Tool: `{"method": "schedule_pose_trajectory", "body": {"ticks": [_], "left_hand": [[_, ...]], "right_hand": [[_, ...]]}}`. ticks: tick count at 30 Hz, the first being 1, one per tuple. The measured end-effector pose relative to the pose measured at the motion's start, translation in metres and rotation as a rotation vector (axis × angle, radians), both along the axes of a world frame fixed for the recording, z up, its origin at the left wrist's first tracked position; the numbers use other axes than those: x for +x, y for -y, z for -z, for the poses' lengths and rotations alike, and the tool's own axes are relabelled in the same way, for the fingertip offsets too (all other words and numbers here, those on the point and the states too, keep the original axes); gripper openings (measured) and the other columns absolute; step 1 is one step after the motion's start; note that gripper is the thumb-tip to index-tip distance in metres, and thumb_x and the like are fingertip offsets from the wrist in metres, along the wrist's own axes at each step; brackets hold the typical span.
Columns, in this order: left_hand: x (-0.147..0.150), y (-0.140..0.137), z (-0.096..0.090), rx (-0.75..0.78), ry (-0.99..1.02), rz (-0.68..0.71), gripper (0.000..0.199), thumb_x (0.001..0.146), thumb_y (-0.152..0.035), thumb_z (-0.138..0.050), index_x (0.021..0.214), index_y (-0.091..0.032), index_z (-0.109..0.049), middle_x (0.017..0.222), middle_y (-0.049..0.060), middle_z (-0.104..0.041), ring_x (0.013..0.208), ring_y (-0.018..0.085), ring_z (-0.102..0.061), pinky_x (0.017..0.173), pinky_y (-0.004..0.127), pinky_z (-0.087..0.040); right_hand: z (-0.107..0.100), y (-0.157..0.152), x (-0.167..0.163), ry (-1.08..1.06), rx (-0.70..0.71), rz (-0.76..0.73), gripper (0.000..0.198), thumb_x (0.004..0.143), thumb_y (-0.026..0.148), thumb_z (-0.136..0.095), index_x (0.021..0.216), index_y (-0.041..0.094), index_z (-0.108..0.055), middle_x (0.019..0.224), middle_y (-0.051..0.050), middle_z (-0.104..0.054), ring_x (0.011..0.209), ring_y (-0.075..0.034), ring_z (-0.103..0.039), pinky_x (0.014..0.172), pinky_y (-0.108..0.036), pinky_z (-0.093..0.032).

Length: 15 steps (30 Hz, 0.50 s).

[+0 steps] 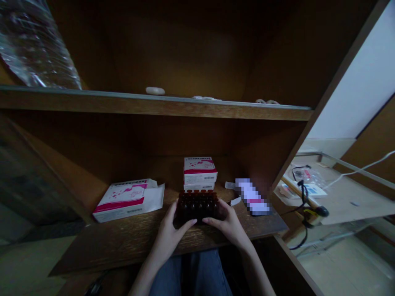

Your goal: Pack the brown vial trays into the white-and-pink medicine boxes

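Note:
Between my two hands is a tight block of small dark brown vials (198,205), with reddish-brown round tops along its far edge. My left hand (174,225) grips its left side, thumb across the near face. On the opposite side my right hand (227,222) does the same, and the two thumbs nearly meet in front. The fingers behind the block are partly hidden. Just beyond it stand stacked white and pink cartons (200,169). To the left lies a similar white and pink carton (126,199), its end flap open toward my left hand.
A phone (253,197) with a blurred screen lies right of my hands, near torn white paper scraps (235,201). Overhead runs a wooden shelf (185,105) holding small pale rings and a plastic-wrapped bundle (37,45). A side table (348,197) with cables stands at right.

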State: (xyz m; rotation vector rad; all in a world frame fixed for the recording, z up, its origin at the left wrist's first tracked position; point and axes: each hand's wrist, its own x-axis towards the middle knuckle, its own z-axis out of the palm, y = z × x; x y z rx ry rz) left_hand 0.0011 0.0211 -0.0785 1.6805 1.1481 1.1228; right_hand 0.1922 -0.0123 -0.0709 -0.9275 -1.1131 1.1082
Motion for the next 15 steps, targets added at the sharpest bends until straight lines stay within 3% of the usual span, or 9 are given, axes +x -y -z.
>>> {"method": "schedule_pose_trajectory", "body": {"ticks": [3,7,11,15], "left_hand": [[0.0,0.0,-0.012,-0.029,0.046,0.031,0.07,0.073,-0.041,-0.073,0.134,-0.018,-0.046,0.135,0.012,-0.059,0.125,0.027,-0.056,0.109,0.041,-0.042],[0.005,0.001,-0.046,-0.068,0.175,0.004,0.058,0.076,-0.043,-0.071,0.125,-0.017,-0.054,0.125,0.009,-0.066,0.116,0.025,-0.062,0.102,0.037,-0.048],[0.015,0.005,-0.086,-0.007,0.253,-0.045,0.058,0.073,-0.043,-0.075,0.121,-0.017,-0.058,0.122,0.007,-0.067,0.114,0.025,-0.063,0.1,0.035,-0.05],[0.019,0.006,-0.104,0.082,0.223,-0.079,0.06,0.074,-0.049,-0.072,0.122,-0.016,-0.06,0.122,0.009,-0.068,0.114,0.027,-0.063,0.101,0.038,-0.049]], "right_hand": [[-0.01,0.0,0.001,0.002,0.001,-0.052,0.05,0.066,0.026,-0.084,0.112,0.02,-0.067,0.119,-0.006,-0.071,0.115,-0.027,-0.063,0.105,-0.045,-0.046],[-0.033,-0.003,-0.002,-0.05,-0.022,0.003,0.037,0.07,0.034,-0.081,0.103,0.02,-0.071,0.106,-0.005,-0.075,0.1,-0.025,-0.068,0.093,-0.039,-0.052],[-0.064,-0.003,-0.008,-0.112,0.006,0.091,0.031,0.071,0.036,-0.079,0.096,0.019,-0.073,0.101,-0.005,-0.075,0.096,-0.024,-0.068,0.092,-0.037,-0.051],[-0.087,0.001,-0.01,-0.137,0.046,0.103,0.027,0.073,0.035,-0.076,0.095,0.02,-0.072,0.1,-0.003,-0.074,0.095,-0.022,-0.066,0.09,-0.034,-0.05]]}}
